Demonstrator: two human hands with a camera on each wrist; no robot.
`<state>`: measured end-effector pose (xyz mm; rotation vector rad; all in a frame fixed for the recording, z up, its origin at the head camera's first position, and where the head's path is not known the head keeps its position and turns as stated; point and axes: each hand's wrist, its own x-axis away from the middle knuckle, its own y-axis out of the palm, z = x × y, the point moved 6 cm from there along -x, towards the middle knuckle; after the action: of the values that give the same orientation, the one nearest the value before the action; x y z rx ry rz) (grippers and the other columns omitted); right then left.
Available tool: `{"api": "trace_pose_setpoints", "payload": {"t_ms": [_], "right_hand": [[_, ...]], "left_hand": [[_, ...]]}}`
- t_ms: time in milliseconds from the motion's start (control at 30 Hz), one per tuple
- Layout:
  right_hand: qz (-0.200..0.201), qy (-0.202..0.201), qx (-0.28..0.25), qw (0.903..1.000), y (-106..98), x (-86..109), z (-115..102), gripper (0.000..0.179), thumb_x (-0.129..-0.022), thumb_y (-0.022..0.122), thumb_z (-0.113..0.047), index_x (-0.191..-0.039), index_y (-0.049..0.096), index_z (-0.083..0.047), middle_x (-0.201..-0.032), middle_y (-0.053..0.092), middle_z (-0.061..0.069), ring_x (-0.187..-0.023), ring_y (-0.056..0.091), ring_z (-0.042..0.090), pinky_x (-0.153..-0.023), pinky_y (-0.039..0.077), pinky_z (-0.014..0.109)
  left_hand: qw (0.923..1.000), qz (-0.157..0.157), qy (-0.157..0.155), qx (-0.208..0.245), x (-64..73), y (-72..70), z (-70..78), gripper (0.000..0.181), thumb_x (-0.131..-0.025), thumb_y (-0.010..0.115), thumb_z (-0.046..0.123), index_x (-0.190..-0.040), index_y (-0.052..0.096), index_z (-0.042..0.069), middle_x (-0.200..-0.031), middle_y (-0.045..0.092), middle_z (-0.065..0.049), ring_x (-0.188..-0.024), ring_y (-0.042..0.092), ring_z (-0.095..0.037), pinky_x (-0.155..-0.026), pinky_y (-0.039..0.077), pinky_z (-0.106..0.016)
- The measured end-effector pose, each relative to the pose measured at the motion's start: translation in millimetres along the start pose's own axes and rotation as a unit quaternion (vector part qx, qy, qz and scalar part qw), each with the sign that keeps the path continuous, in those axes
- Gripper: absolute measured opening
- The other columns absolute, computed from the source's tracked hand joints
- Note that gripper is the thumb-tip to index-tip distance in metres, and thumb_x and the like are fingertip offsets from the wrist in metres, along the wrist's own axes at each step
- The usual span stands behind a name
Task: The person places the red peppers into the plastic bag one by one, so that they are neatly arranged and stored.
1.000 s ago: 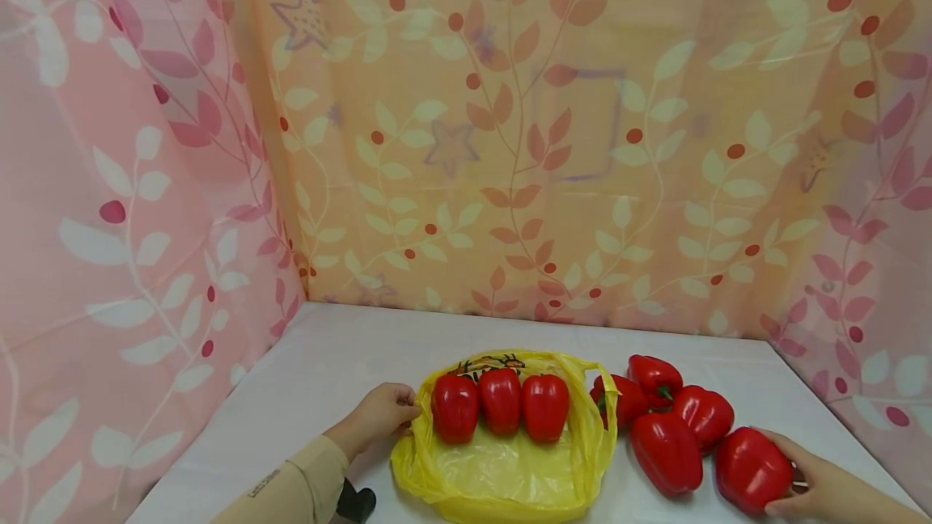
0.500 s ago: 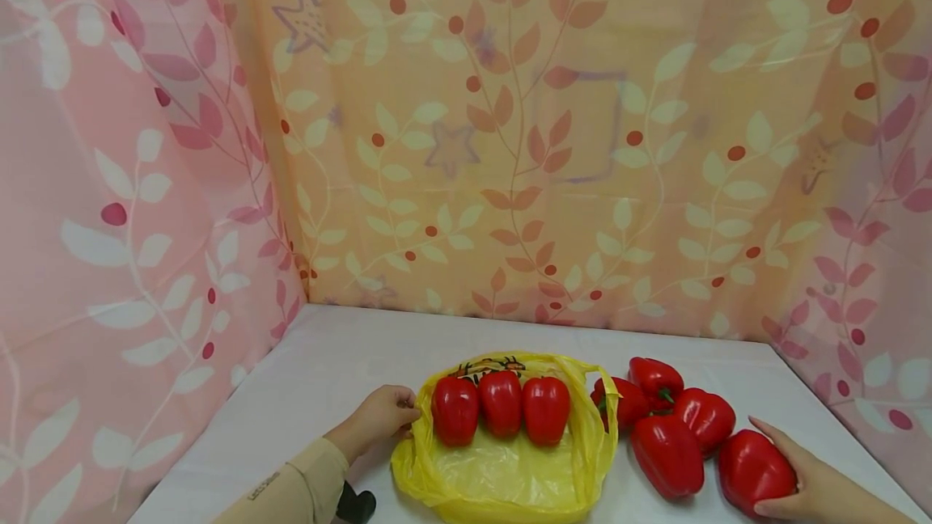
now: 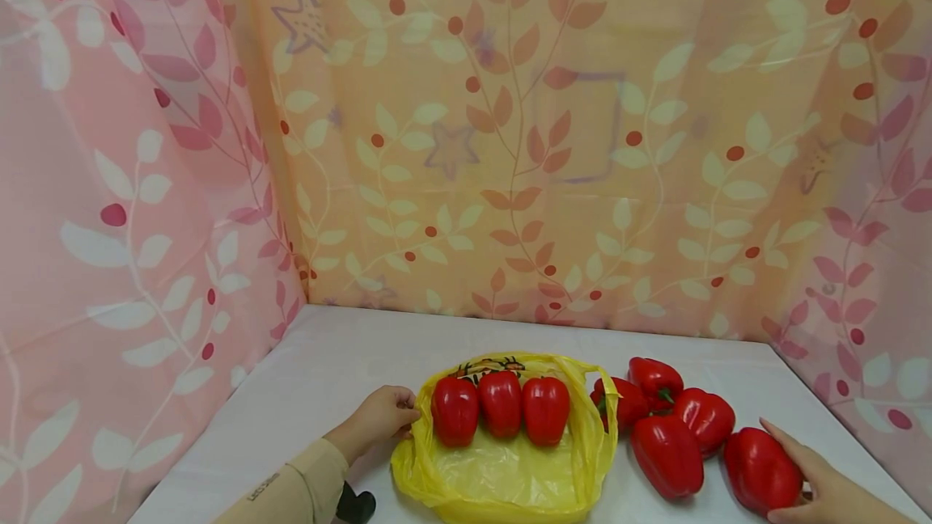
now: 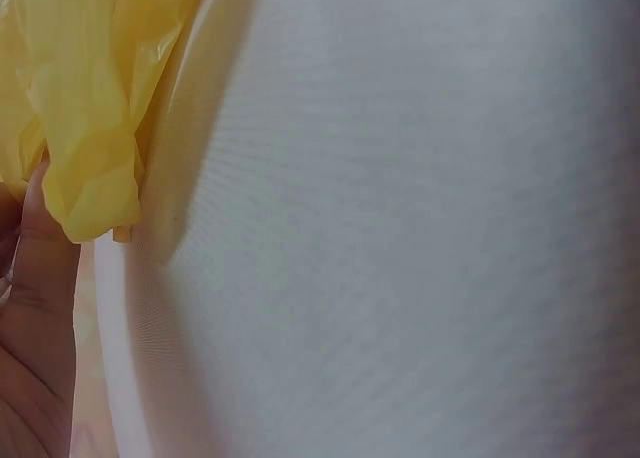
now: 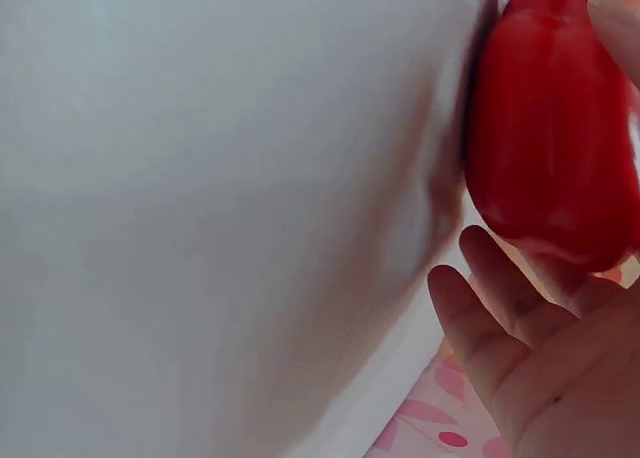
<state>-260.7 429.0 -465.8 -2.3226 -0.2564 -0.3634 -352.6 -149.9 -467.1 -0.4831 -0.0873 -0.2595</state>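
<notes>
Now our left hand (image 3: pixel 381 417) pinches the edge of the yellow bag (image 3: pixel 502 475) holding three red peppers (image 3: pixel 501 404); our right hand (image 3: pixel 821 485), fingers extended, touches a loose pepper (image 3: pixel 760 471).

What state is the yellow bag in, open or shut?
Open: the yellow bag has its mouth spread wide, with three red peppers visible inside.

Head view: left hand (image 3: pixel 379 419) at seven o'clock, fingers bent in pinch, forearm (image 3: pixel 291 482) sleeved; right hand (image 3: pixel 823 477) at four o'clock, cupped, thumb opposite fingers.
</notes>
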Motion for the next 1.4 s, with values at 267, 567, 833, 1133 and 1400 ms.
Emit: {"api": "trace_pose_setpoints", "payload": {"t_ms": [267, 567, 833, 1133, 1400], "right_hand": [[0.029, 0.010, 0.038, 0.9988, -3.9, -1.3, -1.0, 0.124, -0.062, 0.078, -0.046, -0.141, -0.005, 0.002, -0.124, 0.030, 0.036, -0.098, 0.048, 0.035, -0.072, 0.053, 0.044], [0.040, 0.029, 0.053, 0.9974, -11.3, -0.1, -0.2, 0.119, -0.059, 0.078, -0.048, -0.132, 0.005, 0.010, -0.119, 0.036, 0.038, -0.093, 0.053, 0.031, -0.071, 0.054, 0.042], [0.043, -0.001, 0.067, 0.9968, -24.2, 6.2, -14.4, 0.099, -0.078, 0.067, -0.044, -0.131, 0.009, 0.015, -0.120, 0.035, 0.041, -0.095, 0.052, 0.030, -0.073, 0.053, 0.045], [0.057, -0.048, 0.091, 0.9930, -37.7, 9.7, -33.6, 0.089, -0.082, 0.065, -0.038, -0.131, 0.013, 0.016, -0.119, 0.036, 0.039, -0.093, 0.053, 0.025, -0.072, 0.053, 0.043], [0.078, -0.136, 0.091, 0.9834, -43.8, 13.7, -76.0, 0.088, -0.077, 0.071, -0.028, -0.133, 0.016, 0.012, -0.123, 0.036, 0.037, -0.096, 0.054, 0.036, -0.067, 0.055, 0.038]], "left_hand": [[1.0000, 0.000, 0.002, -0.002, 1.3, 0.4, 1.9, 0.008, -0.085, 0.062, 0.011, -0.080, 0.058, 0.005, -0.067, 0.054, -0.003, -0.057, 0.052, -0.015, -0.059, 0.051, -0.027], [1.0000, 0.000, -0.004, -0.002, 2.4, -0.7, 1.4, 0.008, -0.085, 0.062, 0.011, -0.081, 0.058, 0.005, -0.068, 0.054, -0.003, -0.058, 0.052, -0.015, -0.058, 0.050, -0.026], [0.9998, -0.001, -0.015, 0.009, 1.5, -3.8, -0.2, 0.008, -0.085, 0.062, 0.012, -0.084, 0.060, 0.005, -0.074, 0.056, -0.005, -0.061, 0.054, -0.015, -0.060, 0.052, -0.027], [0.9997, 0.002, -0.021, 0.012, 0.4, -6.6, -0.3, 0.011, -0.085, 0.064, 0.015, -0.084, 0.060, 0.005, -0.076, 0.055, -0.005, -0.061, 0.055, -0.014, -0.062, 0.053, -0.027], [0.9996, -0.001, -0.021, 0.019, 0.4, -7.7, -0.7, 0.011, -0.085, 0.064, 0.015, -0.085, 0.060, 0.005, -0.076, 0.056, -0.006, -0.060, 0.055, -0.014, -0.062, 0.054, -0.027]]}}
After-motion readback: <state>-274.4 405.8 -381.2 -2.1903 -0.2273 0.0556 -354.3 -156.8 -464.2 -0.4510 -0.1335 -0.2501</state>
